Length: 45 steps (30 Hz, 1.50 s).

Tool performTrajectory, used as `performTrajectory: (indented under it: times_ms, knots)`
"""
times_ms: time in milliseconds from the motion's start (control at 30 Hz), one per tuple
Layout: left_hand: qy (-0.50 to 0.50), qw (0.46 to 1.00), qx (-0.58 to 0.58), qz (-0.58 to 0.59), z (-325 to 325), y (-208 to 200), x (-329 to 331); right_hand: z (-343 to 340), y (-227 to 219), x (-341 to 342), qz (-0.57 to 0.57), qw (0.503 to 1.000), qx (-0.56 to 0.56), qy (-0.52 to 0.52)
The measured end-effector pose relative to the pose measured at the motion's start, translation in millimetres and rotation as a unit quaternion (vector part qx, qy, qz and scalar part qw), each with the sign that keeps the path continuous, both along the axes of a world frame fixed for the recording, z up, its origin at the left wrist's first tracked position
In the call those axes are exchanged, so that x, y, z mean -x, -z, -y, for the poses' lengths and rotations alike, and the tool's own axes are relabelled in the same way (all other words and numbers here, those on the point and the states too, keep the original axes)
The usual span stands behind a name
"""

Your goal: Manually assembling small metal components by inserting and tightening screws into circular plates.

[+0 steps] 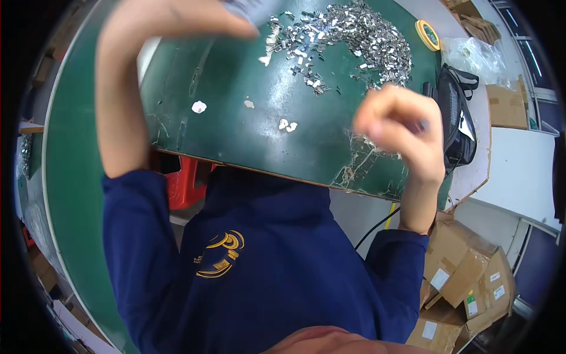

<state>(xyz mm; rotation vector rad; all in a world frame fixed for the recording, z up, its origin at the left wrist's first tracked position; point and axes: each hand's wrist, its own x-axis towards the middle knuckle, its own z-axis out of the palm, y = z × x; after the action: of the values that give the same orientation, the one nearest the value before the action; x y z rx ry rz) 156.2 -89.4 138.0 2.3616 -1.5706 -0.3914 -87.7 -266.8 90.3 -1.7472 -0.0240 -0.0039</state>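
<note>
My left hand [159,17] reaches over the far left of the green table, blurred and partly cut off by the upper edge. Beside its thumb is a smeared grey-blue thing [252,8]; whether the hand grips it cannot be made out. Above the table's right side, my right hand [407,121] is closed, fingers curled toward the thumb. A small dark spot shows within its curl, too blurred to name. Beyond the right hand lies a large spread heap of small shiny metal pieces [377,38], some of them pale.
White scraps [199,107] and smaller bits [288,125] dot the green tabletop [236,138]. Stringy fibres cling near its front edge. At right are a yellow tape roll [427,35], a black bag [457,115], clear plastic [477,59] and cardboard boxes [466,271]. A red stool [187,187] stands below.
</note>
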Motion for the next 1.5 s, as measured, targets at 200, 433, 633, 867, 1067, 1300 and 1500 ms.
performTrajectory:
  times_ms: [200, 433, 633, 867, 1067, 1300, 1500]
  knots:
    - [0.184, 0.983, -0.026, -0.01, -14, 82, 115, 35, 69, 2, -0.064, 0.942, 0.277, 0.18]
    - [0.111, 0.984, 0.131, -0.053, -35, 129, 138, 25, 100, -11, -0.035, 0.896, 0.397, 0.194]
    - [0.071, 0.973, 0.17, -0.136, -49, 149, 132, 24, 89, 0, -0.057, 0.95, 0.209, 0.225]
    - [-0.067, 0.976, 0.201, -0.056, -45, 153, 173, 0, 63, 6, -0.094, 0.973, -0.013, 0.211]
    - [-0.023, 0.959, 0.25, -0.131, -34, 150, 147, -7, 50, 19, -0.202, 0.966, -0.007, 0.159]
    - [0.005, 0.925, 0.292, -0.244, -20, 162, 130, -13, 59, 29, -0.088, 0.978, 0.115, 0.153]
    - [0.045, 0.911, 0.279, -0.302, -32, 159, 126, -23, 62, 32, -0.115, 0.965, 0.184, 0.148]
